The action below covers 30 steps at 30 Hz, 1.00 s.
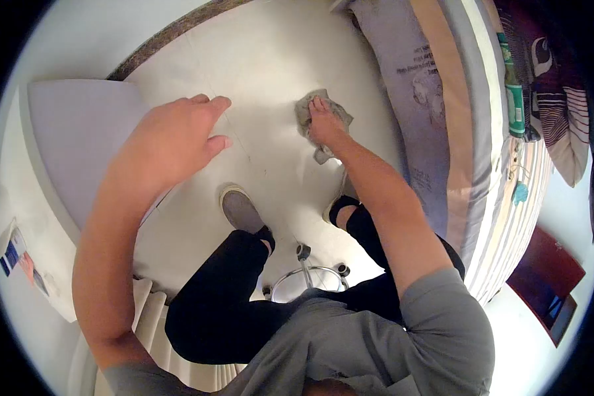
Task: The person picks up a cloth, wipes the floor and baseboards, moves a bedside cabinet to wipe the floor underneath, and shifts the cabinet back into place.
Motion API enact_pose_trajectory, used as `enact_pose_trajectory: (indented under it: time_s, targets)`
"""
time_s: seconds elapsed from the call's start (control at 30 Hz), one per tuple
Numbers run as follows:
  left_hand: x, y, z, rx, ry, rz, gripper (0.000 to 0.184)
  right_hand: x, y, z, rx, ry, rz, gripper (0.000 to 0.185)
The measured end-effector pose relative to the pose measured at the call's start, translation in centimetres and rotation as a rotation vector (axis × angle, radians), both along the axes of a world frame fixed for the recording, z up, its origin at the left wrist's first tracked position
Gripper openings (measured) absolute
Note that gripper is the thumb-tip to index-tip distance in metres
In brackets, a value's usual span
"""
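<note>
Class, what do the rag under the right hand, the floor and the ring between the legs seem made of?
Rag: probably cotton or similar fabric, matte, since it creases softly. Floor: perhaps tile or vinyl, glossy, showing glare. Ring: likely chromed metal, shiny with bright highlights.

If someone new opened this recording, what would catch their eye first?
Probably the right hand on a crumpled grey cloth on the pale floor, above the middle of the view. Next, the left hand looms large on the left, thumb apart from the fingers, with nothing visible in it. The striped bedding also stands out, running down the right side.
</note>
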State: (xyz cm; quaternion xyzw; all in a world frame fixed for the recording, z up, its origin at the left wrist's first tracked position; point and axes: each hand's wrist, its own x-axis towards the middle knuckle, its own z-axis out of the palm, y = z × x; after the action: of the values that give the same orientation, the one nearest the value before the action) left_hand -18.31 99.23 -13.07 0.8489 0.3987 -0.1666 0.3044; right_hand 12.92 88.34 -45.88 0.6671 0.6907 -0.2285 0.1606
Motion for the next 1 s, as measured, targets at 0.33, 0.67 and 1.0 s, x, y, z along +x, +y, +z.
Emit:
enact_pose_trajectory:
  time_s: [0.33, 0.67, 1.0]
  targets:
    - [0.4, -0.1, 0.1, -0.024, 0.048, 0.011, 0.049, 0.0, 0.8, 0.6, -0.002, -0.056, 0.037, 0.067]
    - [-0.1, -0.1, -0.2, 0.009, 0.062, 0.035, 0.048, -0.1, -1.9, 2.0, -0.1, 0.041, 0.087, 0.073]
    - [-0.1, -0.1, -0.6, 0.037, 0.047, 0.028, 0.048, -0.7, -5.1, 0.1, 0.058, -0.025, 0.197, 0.074]
